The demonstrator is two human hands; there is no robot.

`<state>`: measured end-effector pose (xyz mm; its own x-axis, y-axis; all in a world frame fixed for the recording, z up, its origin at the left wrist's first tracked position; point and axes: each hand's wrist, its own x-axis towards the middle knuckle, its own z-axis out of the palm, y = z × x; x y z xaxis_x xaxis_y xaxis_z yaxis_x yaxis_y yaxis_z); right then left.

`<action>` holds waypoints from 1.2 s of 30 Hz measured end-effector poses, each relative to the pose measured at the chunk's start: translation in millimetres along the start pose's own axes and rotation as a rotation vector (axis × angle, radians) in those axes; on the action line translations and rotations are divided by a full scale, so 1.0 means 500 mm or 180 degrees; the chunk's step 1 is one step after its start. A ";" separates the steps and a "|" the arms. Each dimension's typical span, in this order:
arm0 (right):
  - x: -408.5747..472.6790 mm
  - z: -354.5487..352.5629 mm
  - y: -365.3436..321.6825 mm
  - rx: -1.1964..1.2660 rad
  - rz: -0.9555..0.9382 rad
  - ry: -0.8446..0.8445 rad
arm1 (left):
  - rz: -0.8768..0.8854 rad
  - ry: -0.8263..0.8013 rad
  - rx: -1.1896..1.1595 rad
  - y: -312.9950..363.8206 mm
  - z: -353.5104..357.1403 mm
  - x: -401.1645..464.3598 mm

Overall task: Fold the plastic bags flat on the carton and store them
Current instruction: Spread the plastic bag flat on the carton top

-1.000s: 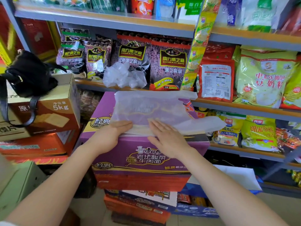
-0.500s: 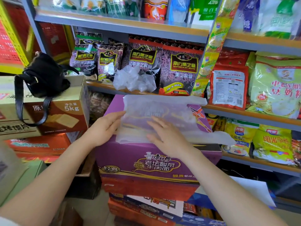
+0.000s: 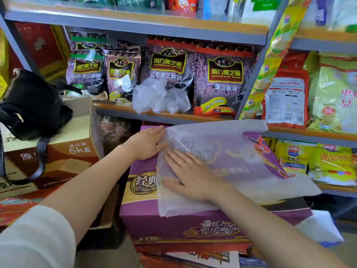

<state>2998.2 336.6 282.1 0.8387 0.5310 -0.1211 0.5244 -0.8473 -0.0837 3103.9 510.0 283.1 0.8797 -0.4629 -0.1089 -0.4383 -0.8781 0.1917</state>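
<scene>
- Under both hands, a thin translucent white plastic bag (image 3: 222, 157) lies spread on the top of a purple printed cardboard carton (image 3: 173, 225), its right end hanging past the carton's right edge.
- The right hand (image 3: 190, 175) lies palm down on the bag's left part, fingers straight and spread, pointing up and to the left; it presses the film flat and grips nothing.
- The left hand (image 3: 148, 144) rests flat at the bag's upper left edge, fingers straight and together, their tips touching the film; it too holds nothing.
- The two hands lie close together, the left just beyond and to the left of the right, not touching.
- Beyond the hands, a crumpled heap of clear plastic bags (image 3: 160, 97) sits on the orange-edged grey metal shelf (image 3: 119, 109), in front of dark purple sesame-paste packets (image 3: 224, 74).
- Left of the left hand, a black handbag (image 3: 32, 105) rests on a brown cardboard box marked 5kg (image 3: 77, 147).
- Right of the right hand, yellow and green food packets (image 3: 332, 161) stand on a lower shelf.
</scene>
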 end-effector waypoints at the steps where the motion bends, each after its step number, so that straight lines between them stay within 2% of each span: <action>1: -0.006 0.005 -0.008 0.0026 -0.0011 0.0007 | -0.0088 -0.0005 0.0121 -0.013 -0.002 0.015; 3: -0.012 0.011 -0.012 0.0083 -0.0034 -0.0019 | -0.0106 0.0022 0.0376 -0.021 -0.012 0.034; 5: -0.005 0.004 0.000 0.0511 0.0094 0.0160 | 0.0123 0.0254 0.0397 0.000 -0.024 0.037; 7: 0.018 -0.014 0.032 0.1281 0.0694 0.0951 | 0.0407 0.0534 0.0053 0.044 -0.025 0.025; 9: 0.053 -0.027 0.072 0.1353 0.1279 0.1671 | 0.0315 0.0593 -0.0213 0.071 -0.004 0.008; 10: 0.072 -0.031 0.088 0.1193 0.1353 0.1627 | 0.0178 0.0602 -0.0155 0.075 0.013 0.002; 13: 0.124 -0.016 0.117 0.0489 0.0870 0.0491 | 0.0032 0.0496 0.0118 0.071 0.044 -0.009; 15: 0.139 -0.006 0.136 0.0173 0.0786 0.0146 | 0.0011 0.0421 0.0327 0.065 0.039 -0.005; 21: 0.097 -0.010 0.229 0.0113 0.1407 0.0168 | -0.0241 -0.0079 0.0547 0.071 0.014 -0.003; 25: 0.043 -0.009 0.294 0.0191 0.1952 0.0111 | -0.0274 -0.0012 0.0747 0.073 0.015 -0.006; 27: 0.010 -0.006 0.327 0.0199 0.2290 0.0130 | -0.0077 0.0187 0.0840 0.072 0.016 -0.014; 30: -0.033 -0.011 0.343 0.0053 0.2730 0.0326 | 0.0618 0.0398 0.0798 0.078 0.020 -0.042; 32: -0.051 -0.024 0.308 -0.0057 0.2431 0.0513 | 0.0948 0.0319 0.0268 0.104 0.022 -0.083; 34: -0.059 -0.039 0.237 0.0138 0.1690 0.0742 | 0.1149 0.0303 -0.0078 0.135 0.018 -0.127; 36: -0.075 -0.043 0.147 0.0504 0.0916 0.0756 | 0.1195 0.0332 -0.0036 0.169 0.027 -0.172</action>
<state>3008.4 254.4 301.8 0.9683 0.2403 0.0687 0.2497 -0.9398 -0.2332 2988.7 473.9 295.3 0.6728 -0.7365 0.0704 -0.7318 -0.6484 0.2101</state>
